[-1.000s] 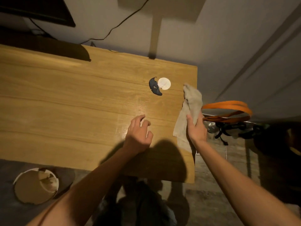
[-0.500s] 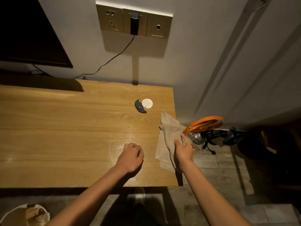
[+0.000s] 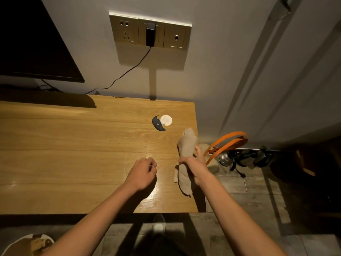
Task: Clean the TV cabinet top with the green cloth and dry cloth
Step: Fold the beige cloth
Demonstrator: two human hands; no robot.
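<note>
Your right hand [image 3: 194, 163] grips the beige cloth [image 3: 186, 156] at the cabinet top's [image 3: 73, 154] right edge, its length running front to back; your left hand [image 3: 143, 173], fingers curled, hovers just left.

We saw a honey-yellow wood-grain cabinet top [image 3: 73, 145], glossy streak near the front. The cloth [image 3: 186, 150] read as beige-tan. On the top sat a white disc [image 3: 166, 120] beside a dark navy crescent piece [image 3: 157, 123]. The wall [image 3: 212, 71] was grey, the socket plate [image 3: 150, 31] champagne-gold with a black plug [image 3: 150, 35] and black cable [image 3: 125, 73]. The TV screen [image 3: 31, 43] was black. The strap [image 3: 228, 142] was bright orange. The floor tiles [image 3: 258, 200] were grey-brown.
</note>
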